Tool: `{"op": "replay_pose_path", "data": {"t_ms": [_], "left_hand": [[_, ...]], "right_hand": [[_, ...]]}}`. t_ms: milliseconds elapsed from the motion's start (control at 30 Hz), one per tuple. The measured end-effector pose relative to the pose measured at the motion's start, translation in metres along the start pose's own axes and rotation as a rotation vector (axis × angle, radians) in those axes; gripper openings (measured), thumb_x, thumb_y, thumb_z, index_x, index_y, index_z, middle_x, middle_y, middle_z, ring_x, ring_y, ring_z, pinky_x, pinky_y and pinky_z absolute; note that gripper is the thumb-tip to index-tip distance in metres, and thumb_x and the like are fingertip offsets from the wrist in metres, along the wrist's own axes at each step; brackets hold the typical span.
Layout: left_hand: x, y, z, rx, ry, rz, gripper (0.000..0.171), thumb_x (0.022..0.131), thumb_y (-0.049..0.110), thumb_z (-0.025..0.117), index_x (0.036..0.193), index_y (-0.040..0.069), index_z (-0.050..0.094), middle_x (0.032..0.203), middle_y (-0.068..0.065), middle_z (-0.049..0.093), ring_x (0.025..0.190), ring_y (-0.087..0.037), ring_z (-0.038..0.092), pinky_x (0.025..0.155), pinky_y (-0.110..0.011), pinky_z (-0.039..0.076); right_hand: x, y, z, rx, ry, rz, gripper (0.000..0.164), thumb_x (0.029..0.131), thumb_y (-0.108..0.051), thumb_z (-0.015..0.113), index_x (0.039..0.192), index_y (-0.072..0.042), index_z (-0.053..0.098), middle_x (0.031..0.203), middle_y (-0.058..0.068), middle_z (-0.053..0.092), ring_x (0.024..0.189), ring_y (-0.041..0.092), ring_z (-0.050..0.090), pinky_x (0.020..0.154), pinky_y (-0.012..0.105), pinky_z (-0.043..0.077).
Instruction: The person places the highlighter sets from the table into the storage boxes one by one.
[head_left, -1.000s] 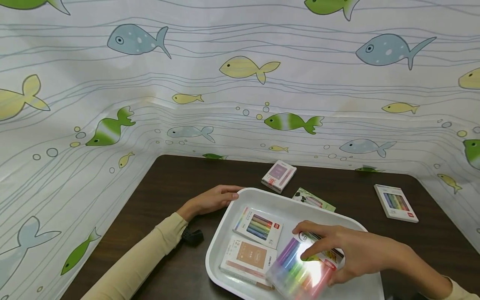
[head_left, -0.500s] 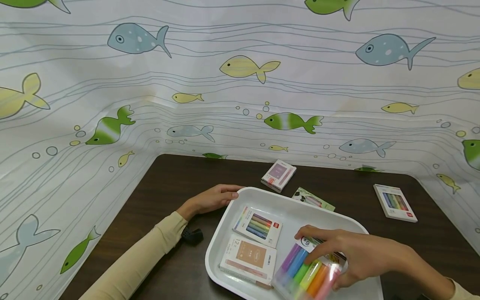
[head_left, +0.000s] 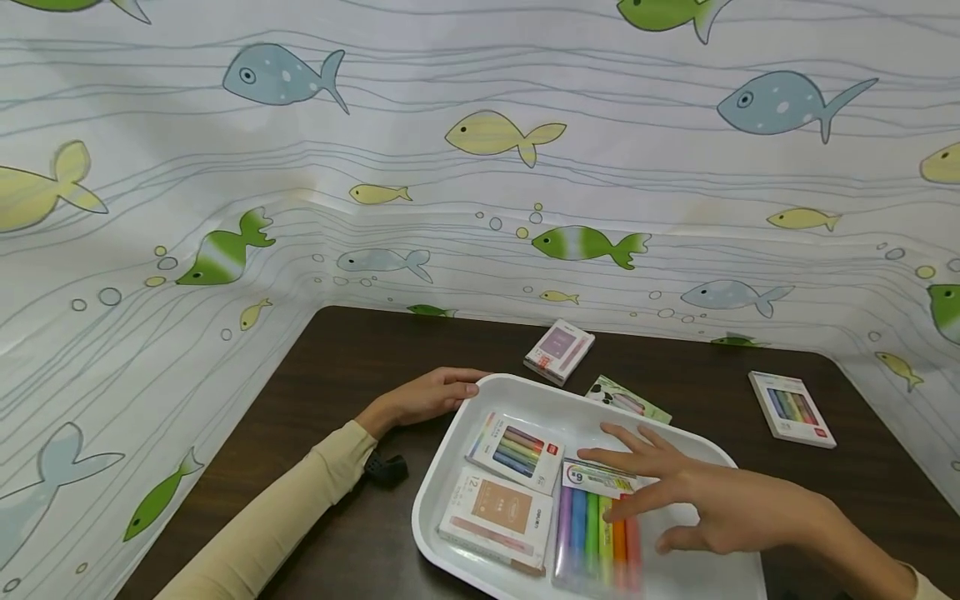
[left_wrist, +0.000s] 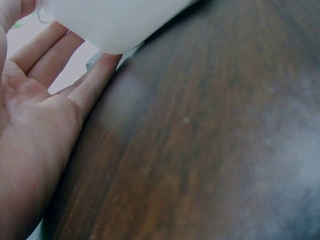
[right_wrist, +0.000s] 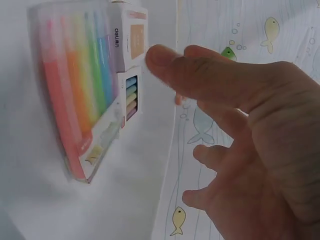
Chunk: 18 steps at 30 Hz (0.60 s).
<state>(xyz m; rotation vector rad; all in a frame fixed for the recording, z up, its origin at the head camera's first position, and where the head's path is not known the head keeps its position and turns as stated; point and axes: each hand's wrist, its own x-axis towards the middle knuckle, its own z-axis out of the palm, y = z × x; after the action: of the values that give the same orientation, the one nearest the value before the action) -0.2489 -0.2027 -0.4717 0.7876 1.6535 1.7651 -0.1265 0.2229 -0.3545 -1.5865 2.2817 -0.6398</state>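
A white tray [head_left: 435, 542] stands on the dark table, tilted to the view. My left hand [head_left: 423, 398] holds its far left corner, the thumb over the rim and the fingers on the outside. In the tray lies a clear pack of thick coloured markers [head_left: 592, 521], also seen in the right wrist view [right_wrist: 82, 90]. My right hand [head_left: 705, 500] hovers over the pack's right side with fingers spread, holding nothing. To the pack's left lie a white box with a window of coloured sticks [head_left: 517, 452] and a white box with a brown label [head_left: 498, 517].
Behind the tray are a white box with a purple label [head_left: 558, 350] and a green panda-print packet [head_left: 630, 398], partly hidden by the rim. Another windowed white box [head_left: 791, 408] lies at the right. A fish-patterned curtain [head_left: 480, 192] surrounds the table [head_left: 360, 350].
The marker pack has come out of my right hand and now lies flat in the tray beside the two boxes. The right fingers have spread off it. The left hand stays at the corner.
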Motion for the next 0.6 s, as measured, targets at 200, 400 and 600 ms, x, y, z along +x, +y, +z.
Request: {"op": "replay_pose_path", "data": {"t_ms": [200, 400, 600], "left_hand": [[-0.0010, -0.0008, -0.0008, -0.002, 0.000, 0.000, 0.049, 0.109, 0.016, 0.051, 0.154, -0.001, 0.041, 0.148, -0.019, 0.049, 0.129, -0.029, 0.052, 0.104, -0.040, 0.046], [-0.0005, -0.0010, -0.0010, -0.003, -0.002, -0.001, 0.048, 0.109, 0.015, 0.050, 0.154, 0.000, 0.042, 0.148, -0.019, 0.050, 0.129, -0.030, 0.052, 0.103, -0.041, 0.046], [-0.0001, 0.0001, 0.0009, -0.005, -0.004, 0.007, 0.048, 0.109, 0.016, 0.050, 0.154, 0.000, 0.043, 0.146, -0.020, 0.051, 0.126, -0.031, 0.055, 0.101, -0.042, 0.048]], "right_hand": [[0.0018, 0.0034, -0.0011, -0.031, 0.050, -0.047, 0.069, 0.087, -0.025, 0.083, 0.150, -0.032, 0.054, 0.167, 0.009, 0.020, 0.153, 0.036, -0.005, 0.113, 0.017, -0.005], [0.0034, 0.0050, -0.0003, -0.074, 0.083, -0.033, 0.078, 0.085, -0.026, 0.085, 0.154, -0.025, 0.048, 0.168, 0.012, 0.016, 0.153, 0.035, -0.002, 0.114, 0.019, -0.010], [0.0039, 0.0085, 0.0009, -0.084, 0.086, 0.006, 0.082, 0.085, -0.032, 0.085, 0.157, -0.025, 0.044, 0.168, 0.010, 0.016, 0.153, 0.034, 0.000, 0.113, 0.018, -0.011]]}}
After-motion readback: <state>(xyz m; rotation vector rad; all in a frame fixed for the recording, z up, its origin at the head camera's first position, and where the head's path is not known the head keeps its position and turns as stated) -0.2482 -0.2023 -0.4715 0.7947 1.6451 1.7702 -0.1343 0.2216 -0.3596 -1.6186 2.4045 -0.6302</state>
